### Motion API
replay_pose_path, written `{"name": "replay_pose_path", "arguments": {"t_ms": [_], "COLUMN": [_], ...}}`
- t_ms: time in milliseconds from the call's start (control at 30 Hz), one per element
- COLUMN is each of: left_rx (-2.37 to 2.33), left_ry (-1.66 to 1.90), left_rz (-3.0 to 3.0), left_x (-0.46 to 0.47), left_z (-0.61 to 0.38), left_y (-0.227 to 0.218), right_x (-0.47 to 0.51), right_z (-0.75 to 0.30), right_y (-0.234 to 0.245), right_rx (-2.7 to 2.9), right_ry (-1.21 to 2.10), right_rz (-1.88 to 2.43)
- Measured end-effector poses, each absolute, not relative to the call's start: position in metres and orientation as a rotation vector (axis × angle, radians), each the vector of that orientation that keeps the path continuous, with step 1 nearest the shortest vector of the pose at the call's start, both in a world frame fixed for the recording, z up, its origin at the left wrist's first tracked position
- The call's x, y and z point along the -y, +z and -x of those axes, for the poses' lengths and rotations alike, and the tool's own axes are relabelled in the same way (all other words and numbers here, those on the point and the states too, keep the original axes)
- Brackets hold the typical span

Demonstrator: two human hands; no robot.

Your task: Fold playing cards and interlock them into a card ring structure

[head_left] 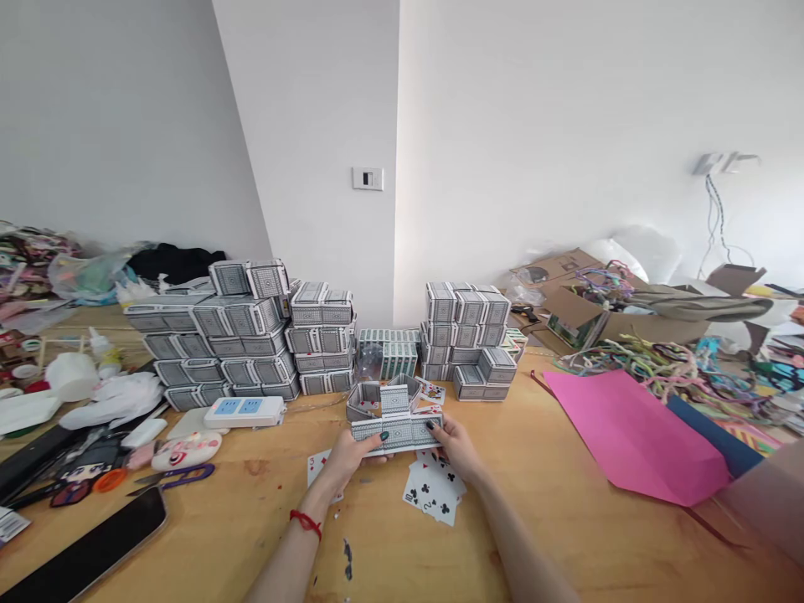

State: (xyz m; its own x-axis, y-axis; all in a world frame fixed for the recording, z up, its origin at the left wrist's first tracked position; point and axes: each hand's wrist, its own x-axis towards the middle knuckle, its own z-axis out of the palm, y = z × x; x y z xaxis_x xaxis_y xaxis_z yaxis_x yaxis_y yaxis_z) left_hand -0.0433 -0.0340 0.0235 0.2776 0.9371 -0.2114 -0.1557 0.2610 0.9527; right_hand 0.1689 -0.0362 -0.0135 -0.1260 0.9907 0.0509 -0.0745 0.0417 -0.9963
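Between my two hands is a strip of joined playing cards (397,433), patterned backs up, with one card standing out from its far edge. My left hand (353,456) grips the strip's left end, thumb on top and fingers beneath. At the right end my right hand (457,448) pinches it the same way. Just behind it sits an open ring of folded cards (364,400). Loose face-up playing cards (433,490) lie under and beside my right hand, and a three of diamonds (316,466) is partly covered by my left wrist.
Stacked blocks of folded cards (255,335) rise at the back left, with another stack (468,322) at the back right. A white power strip (244,411), scissors (188,475) and a phone (94,548) lie left. Pink paper (634,440) and tangled cords (666,356) spread right.
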Motion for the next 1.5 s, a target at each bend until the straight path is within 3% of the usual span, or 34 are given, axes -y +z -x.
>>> {"name": "replay_pose_path", "arguments": {"t_ms": [1500], "left_rx": [-0.992], "left_ry": [0.926], "left_rz": [-1.211], "left_x": [0.039], "left_z": [0.036], "left_y": [0.017], "right_x": [0.044], "right_z": [-0.154], "right_y": [-0.008], "right_rx": [1.417], "right_ry": [1.251], "right_rz": [1.137]}}
